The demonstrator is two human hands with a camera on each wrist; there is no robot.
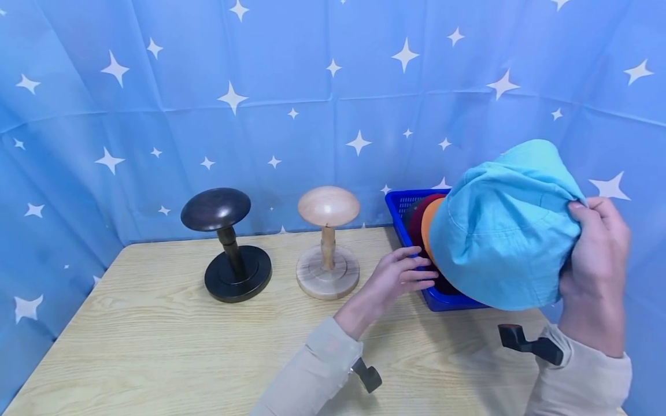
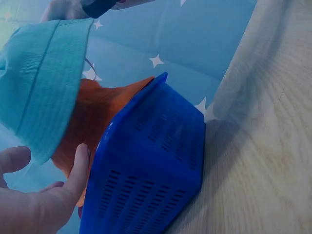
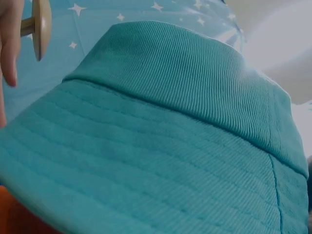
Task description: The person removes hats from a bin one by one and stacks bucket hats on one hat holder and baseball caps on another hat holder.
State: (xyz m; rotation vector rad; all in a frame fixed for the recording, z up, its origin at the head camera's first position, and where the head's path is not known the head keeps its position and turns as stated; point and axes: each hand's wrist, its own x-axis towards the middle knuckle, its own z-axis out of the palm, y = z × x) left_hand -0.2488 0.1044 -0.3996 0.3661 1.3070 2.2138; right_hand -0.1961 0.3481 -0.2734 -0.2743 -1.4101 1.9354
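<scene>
A turquoise bucket hat point(image 1: 504, 242) hangs over the right side of the blue basket, its crown slightly crumpled. My right hand point(image 1: 598, 266) grips it at its right side, thumb on the outside of the cloth. My left hand point(image 1: 398, 274) is at the basket's left front, fingers extended and spread, holding nothing. Its fingertips are close to the basket rim and the hat's lower edge. In the left wrist view, an orange hat point(image 2: 97, 109) lies in the plastic basket point(image 2: 146, 146) beneath the turquoise brim. A dark red hat point(image 1: 418, 222) shows beside the orange one, mostly hidden.
Left of the basket, a light wooden hat stand point(image 1: 329, 208) and a black hat stand point(image 1: 215, 209) stand bare on the wood-grain table point(image 1: 171, 352). Behind them hangs a blue curtain point(image 1: 291, 63) with white stars.
</scene>
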